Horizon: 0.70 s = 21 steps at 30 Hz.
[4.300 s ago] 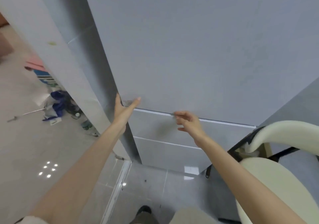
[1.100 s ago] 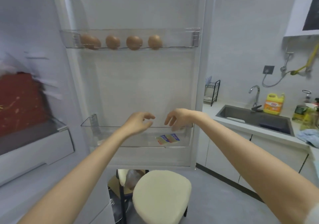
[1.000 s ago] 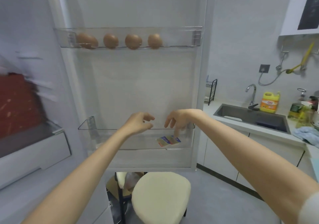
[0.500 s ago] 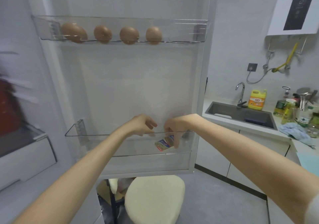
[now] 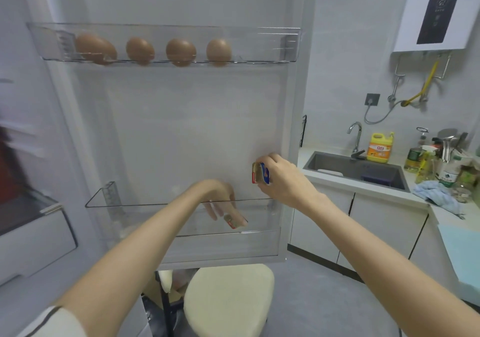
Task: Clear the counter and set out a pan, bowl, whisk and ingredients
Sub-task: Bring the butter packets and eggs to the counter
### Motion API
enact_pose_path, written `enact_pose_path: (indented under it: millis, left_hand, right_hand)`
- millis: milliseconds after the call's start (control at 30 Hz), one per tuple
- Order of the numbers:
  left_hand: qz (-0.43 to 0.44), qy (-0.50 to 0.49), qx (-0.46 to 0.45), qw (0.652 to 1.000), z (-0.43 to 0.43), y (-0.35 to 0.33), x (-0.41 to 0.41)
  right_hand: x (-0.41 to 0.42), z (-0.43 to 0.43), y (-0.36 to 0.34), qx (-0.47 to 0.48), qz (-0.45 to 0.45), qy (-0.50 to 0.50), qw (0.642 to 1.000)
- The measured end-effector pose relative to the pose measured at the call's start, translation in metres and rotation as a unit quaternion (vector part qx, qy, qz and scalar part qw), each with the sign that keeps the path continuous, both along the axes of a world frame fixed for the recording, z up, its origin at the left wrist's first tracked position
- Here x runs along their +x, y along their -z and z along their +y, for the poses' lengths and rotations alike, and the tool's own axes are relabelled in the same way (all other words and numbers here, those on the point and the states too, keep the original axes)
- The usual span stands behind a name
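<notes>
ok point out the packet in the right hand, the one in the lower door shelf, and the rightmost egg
held packet [image 5: 260,173], head view, printed face
shelf packet [image 5: 233,222], head view, its middle
rightmost egg [image 5: 218,52], head view, shell centre

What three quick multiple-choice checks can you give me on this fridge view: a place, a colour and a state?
1. Where are the eggs?
A. lower door shelf
B. top door shelf
C. sink

2. What colour is the jug by the tap?
A. green
B. red
C. yellow

3. What is the right hand doing?
A. gripping a packet
B. hanging empty
C. turning the tap

Answers:
1 B, the eggs sit in a row in the top door shelf.
2 C, the jug's body is yellow with an orange label.
3 A, the right hand's fingers curl round a small packet.
</notes>
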<state>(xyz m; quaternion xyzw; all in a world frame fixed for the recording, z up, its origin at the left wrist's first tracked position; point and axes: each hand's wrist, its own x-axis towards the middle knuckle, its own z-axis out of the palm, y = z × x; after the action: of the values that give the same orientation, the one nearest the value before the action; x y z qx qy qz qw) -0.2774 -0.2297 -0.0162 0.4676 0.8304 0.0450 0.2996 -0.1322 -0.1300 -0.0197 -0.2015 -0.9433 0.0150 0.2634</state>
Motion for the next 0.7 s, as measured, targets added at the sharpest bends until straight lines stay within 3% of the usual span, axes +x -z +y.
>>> enact_pose_path:
  millis: [167, 333, 433, 567, 700]
  left_hand:
    - [-0.010, 0.022, 0.008, 1.000, -0.004, 0.010, 0.002]
    - [0.072, 0.022, 0.117, 0.990, -0.017, 0.003, -0.003]
    - [0.054, -0.010, 0.220, 0.974, -0.028, 0.002, -0.008]
    - [-0.081, -0.097, 0.411, 0.903, -0.046, -0.004, -0.002]
    - [-0.157, -0.125, 0.518, 0.832, -0.063, -0.008, 0.025]
  right_hand:
    - [0.000, -0.005, 0.011, 0.001, 0.068, 0.018, 0.998]
    - [0.004, -0.008, 0.016, -0.027, 0.124, 0.012, 0.992]
    - [0.007, -0.013, 0.017, -0.039, 0.153, 0.006, 0.988]
    - [0.012, -0.018, 0.019, -0.074, 0.191, -0.007, 0.979]
    - [0.026, -0.023, 0.021, -0.072, 0.246, -0.051, 0.965]
